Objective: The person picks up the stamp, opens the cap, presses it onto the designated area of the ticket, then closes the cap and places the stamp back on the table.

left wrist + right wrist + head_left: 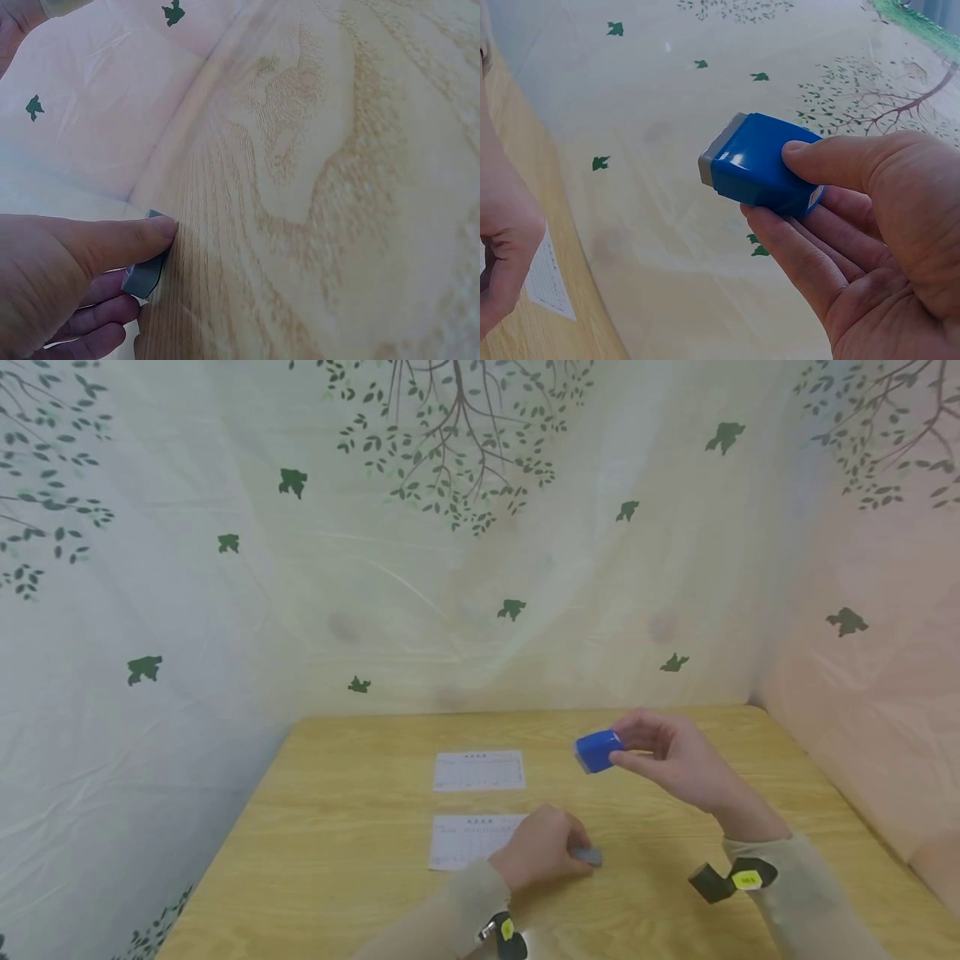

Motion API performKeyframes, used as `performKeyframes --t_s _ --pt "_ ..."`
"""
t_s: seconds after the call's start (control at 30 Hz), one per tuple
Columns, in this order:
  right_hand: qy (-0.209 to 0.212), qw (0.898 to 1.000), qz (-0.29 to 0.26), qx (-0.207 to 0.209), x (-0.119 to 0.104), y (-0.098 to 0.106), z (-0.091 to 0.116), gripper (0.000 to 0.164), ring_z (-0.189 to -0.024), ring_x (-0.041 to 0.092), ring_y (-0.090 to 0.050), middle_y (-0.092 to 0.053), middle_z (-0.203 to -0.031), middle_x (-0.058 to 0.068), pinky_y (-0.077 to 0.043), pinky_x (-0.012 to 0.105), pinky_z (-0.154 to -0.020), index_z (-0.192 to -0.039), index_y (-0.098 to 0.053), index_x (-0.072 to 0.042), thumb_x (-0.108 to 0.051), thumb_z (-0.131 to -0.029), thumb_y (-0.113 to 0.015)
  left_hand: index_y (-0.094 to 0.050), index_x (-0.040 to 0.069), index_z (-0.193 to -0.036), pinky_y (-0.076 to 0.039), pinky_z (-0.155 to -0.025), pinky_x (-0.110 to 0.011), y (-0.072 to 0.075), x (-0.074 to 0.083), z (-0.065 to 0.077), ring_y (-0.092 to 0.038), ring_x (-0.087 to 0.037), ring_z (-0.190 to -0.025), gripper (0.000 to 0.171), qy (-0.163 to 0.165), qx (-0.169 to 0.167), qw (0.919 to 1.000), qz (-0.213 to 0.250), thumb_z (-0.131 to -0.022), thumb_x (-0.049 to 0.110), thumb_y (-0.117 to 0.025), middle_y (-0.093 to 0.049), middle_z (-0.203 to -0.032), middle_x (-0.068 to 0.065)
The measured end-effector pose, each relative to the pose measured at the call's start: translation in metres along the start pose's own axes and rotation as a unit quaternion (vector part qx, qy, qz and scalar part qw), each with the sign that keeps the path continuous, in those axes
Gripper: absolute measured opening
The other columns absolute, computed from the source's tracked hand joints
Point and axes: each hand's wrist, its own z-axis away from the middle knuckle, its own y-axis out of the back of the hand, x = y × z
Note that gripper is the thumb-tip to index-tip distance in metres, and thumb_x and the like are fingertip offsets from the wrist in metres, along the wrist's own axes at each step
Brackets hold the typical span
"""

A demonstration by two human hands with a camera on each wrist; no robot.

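Between the thumb and fingers of my right hand [678, 767] is a blue stamp [597, 749], raised above the right part of the table. The right wrist view shows its glossy blue body [761, 161], with a pale grey stamping end tilted away from the palm. My left hand [538, 848] is low at the table, pinching a small grey cap [590, 857] by thumb and fingers. In the left wrist view the thumb presses the top of the cap [147, 271], close against the wood grain. The left hand covers the right part of the nearer printed sheet [468, 843].
A second printed sheet [480, 772] lies flat behind the nearer one. Both are on a light wooden table [330, 827]. Pale cloth [420, 610] with leaf and bird prints hangs behind and along the sides. A dark camera is strapped on each wrist.
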Motion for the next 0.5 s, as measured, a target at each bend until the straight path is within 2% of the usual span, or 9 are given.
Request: performKeyframes --t_s 0.5 --pt "-0.016 1.000 0.003 -0.003 0.0009 -0.0022 -0.0004 0.020 -0.101 0.004 -0.077 -0.080 -0.108 -0.011 -0.064 0.020 -0.085 -0.119 -0.067 0.002 -0.003 -0.100 -0.071 -0.084 0.016 -0.101 -0.050 -0.071 -0.004 -0.0006 -0.0028 0.0008 -0.063 0.009 -0.075 0.030 0.011 -0.002 0.9998 0.018 -0.079 0.033 -0.095 -0.083 -0.094 0.009"
